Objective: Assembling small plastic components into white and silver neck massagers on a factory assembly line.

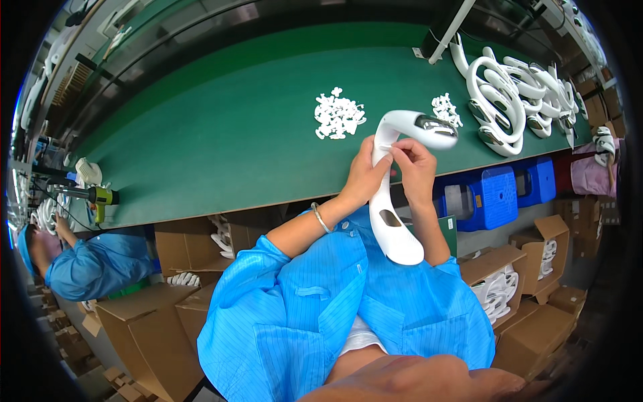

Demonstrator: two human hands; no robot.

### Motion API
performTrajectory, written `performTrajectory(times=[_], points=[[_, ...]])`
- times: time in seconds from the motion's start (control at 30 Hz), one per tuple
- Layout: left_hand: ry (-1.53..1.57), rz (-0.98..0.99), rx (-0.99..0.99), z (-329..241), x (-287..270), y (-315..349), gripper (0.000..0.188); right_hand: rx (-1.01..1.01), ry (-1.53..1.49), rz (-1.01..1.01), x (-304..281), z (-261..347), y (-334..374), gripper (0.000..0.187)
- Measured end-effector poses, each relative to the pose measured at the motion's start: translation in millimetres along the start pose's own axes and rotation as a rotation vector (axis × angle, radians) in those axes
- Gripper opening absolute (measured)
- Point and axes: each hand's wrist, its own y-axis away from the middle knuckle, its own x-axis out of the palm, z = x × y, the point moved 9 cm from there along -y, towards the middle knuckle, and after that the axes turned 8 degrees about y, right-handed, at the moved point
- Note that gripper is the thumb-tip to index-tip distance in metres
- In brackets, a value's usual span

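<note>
A white curved plastic shell (395, 242), shaped like a neck-fan housing with an oval opening and a shiny dark-silver panel near its ends, is held up at the table's near edge. My left hand (363, 175) is closed around its middle, near the bend. The fingers of my right hand (416, 166) are pinched together against the shell's inner side; any small part between them is hidden. Beyond my hands, a pile of small white plastic pieces (338, 116) lies on the green tabletop (234, 134). A smaller pile of similar pieces (445, 108) sits behind the shell's upper end.
Many similar white shells (550, 100) are heaped at the right, past a metal post (452, 32). Blue plastic stools (497, 197) stand under the table edge. Cardboard boxes (144, 342) flank me. A green-and-black heat gun (100, 195) and a person in blue (100, 264) are at left.
</note>
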Motion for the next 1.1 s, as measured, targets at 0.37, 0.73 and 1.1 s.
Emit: performTrajectory(times=[0.37,0.73,1.1], points=[[-0.223,0.095,0.182,-30.2,11.5,10.5,0.026,-0.177,0.246,0.043,-11.2,0.5,4.4,0.028],[-0.06,0.095,0.025,-10.4,6.1,-3.4,0.022,0.061,-0.082,0.06,2.5,-18.6,1.3,0.027],[0.273,0.047,-0.189,9.5,3.0,-28.3,0.03,0.223,-0.38,0.024,-13.9,-32.0,18.7,0.039]])
